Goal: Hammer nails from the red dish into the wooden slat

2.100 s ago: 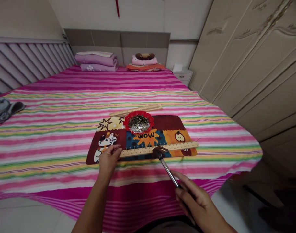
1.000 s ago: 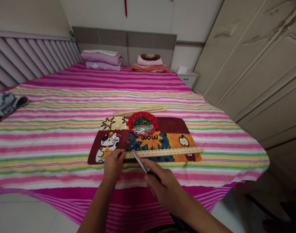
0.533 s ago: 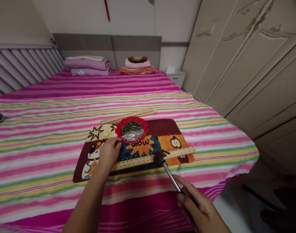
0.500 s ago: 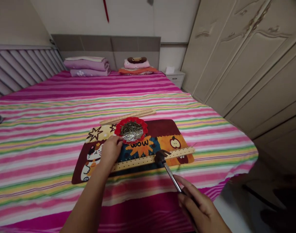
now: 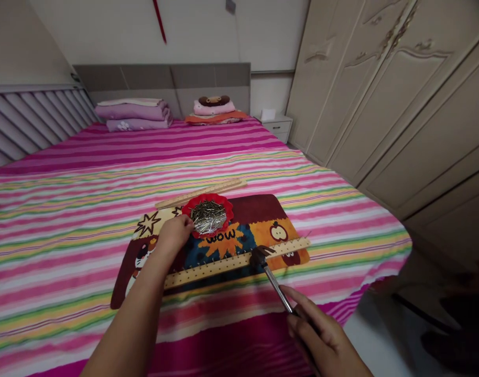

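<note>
My right hand [image 5: 322, 335] grips a hammer [image 5: 276, 288] by its dark handle. The dark hammer head rests on or just over a pale wooden strip [image 5: 216, 266] with rows of holes and several nails standing in it. At the left rim of a red scalloped bowl [image 5: 230, 214], my left hand [image 5: 174, 231] has its fingers closed; whatever they pinch is hidden. Loose silvery nails [image 5: 208, 215] fill the bowl. Bowl and strip lie on a patterned mat [image 5: 255, 207].
Behind the bowl lies a second wooden piece [image 5: 224, 185]. The striped bed [image 5: 341, 220] carries folded purple bedding [image 5: 133, 112] and a pink stack [image 5: 214, 107] by the headboard [image 5: 145, 78]. Wardrobe doors [image 5: 365, 94] stand along the right.
The view has shifted slightly. My left hand stays at the bowl's left rim, its fingers drawn in a little more. The hammer keeps its place over the strip.
</note>
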`<state>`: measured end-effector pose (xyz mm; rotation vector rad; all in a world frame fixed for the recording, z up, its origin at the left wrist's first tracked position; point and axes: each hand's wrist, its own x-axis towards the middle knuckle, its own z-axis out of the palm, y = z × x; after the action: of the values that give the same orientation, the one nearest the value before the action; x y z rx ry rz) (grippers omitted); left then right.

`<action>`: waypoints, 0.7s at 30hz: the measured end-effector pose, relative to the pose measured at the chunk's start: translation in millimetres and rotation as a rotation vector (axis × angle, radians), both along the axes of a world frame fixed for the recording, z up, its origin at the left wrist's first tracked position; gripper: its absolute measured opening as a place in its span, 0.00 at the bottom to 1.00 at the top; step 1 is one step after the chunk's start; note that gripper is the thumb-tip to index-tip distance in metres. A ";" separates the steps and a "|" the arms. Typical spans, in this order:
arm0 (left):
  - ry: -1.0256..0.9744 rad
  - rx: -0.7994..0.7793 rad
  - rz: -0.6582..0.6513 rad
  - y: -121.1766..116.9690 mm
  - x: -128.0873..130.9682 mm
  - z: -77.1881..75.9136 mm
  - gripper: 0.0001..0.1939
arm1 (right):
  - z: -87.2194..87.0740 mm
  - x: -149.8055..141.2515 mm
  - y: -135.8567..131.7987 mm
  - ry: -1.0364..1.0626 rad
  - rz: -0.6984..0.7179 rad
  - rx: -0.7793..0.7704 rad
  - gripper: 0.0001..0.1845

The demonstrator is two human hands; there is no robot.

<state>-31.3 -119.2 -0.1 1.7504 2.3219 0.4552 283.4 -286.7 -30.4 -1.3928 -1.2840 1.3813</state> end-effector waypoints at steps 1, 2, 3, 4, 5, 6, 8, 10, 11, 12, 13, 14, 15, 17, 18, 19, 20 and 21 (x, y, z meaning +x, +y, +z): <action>-0.120 0.024 0.020 -8.5 -3.8 2.6 0.11 | 0.6 -2.0 -1.8 0.006 -0.010 0.003 0.26; -0.280 0.058 0.040 -17.8 -7.3 4.6 0.14 | 1.4 -4.3 -3.9 0.012 -0.013 -0.001 0.26; -0.462 0.099 0.058 -27.6 -10.4 6.0 0.18 | 2.2 -6.7 -6.2 0.019 -0.010 -0.012 0.27; -0.640 0.140 0.077 -37.8 -13.1 7.0 0.21 | 2.9 -9.2 -8.8 0.025 -0.002 -0.025 0.28; -0.790 0.177 0.103 -48.2 -15.6 7.9 0.22 | 3.4 -11.4 -11.4 0.029 0.008 -0.038 0.29; -0.894 0.201 0.134 -58.6 -18.0 8.6 0.23 | 3.5 -13.3 -13.9 0.032 0.016 -0.045 0.29; -1.040 0.212 0.213 -79.4 -23.4 9.5 0.22 | 2.4 -15.6 -17.9 0.037 0.031 -0.041 0.30; -1.151 0.190 0.289 -99.4 -30.2 8.7 0.22 | -0.3 -16.5 -20.2 0.040 0.066 -0.020 0.30; -1.196 0.172 0.313 -108.8 -33.8 7.1 0.23 | -1.8 -16.8 -20.7 0.039 0.091 -0.007 0.30; -1.234 0.151 0.327 -117.5 -37.3 4.7 0.24 | -2.9 -17.2 -21.1 0.039 0.119 0.001 0.30; -1.266 0.135 0.334 -125.3 -40.3 1.4 0.25 | -3.5 -18.0 -21.4 0.038 0.147 0.006 0.30; -1.293 0.124 0.334 -132.0 -42.8 -2.6 0.26 | -3.5 -19.3 -21.8 0.038 0.172 0.007 0.29; -1.312 0.119 0.333 -137.4 -44.5 -7.2 0.27 | -2.7 -21.0 -22.6 0.040 0.187 0.008 0.29; -1.317 0.120 0.350 -144.4 -45.8 -17.5 0.27 | 0.6 -25.7 -25.2 0.049 0.190 0.006 0.27; -1.302 0.130 0.359 -145.9 -45.7 -22.7 0.28 | 2.8 -28.2 -27.0 0.052 0.183 0.004 0.27; -1.276 0.148 0.367 -146.4 -45.3 -27.7 0.28 | 5.0 -30.6 -28.8 0.055 0.173 0.000 0.26; -1.242 0.175 0.373 -146.0 -44.6 -32.4 0.27 | 6.9 -32.7 -30.5 0.055 0.163 -0.006 0.26; -1.207 0.210 0.376 -144.9 -43.8 -36.8 0.27 | 8.4 -34.3 -32.0 0.054 0.156 -0.011 0.26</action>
<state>-75.1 -264.1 -36.9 0.6455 1.6475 1.3705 249.1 -318.7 -22.0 -1.2766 -1.3749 1.5217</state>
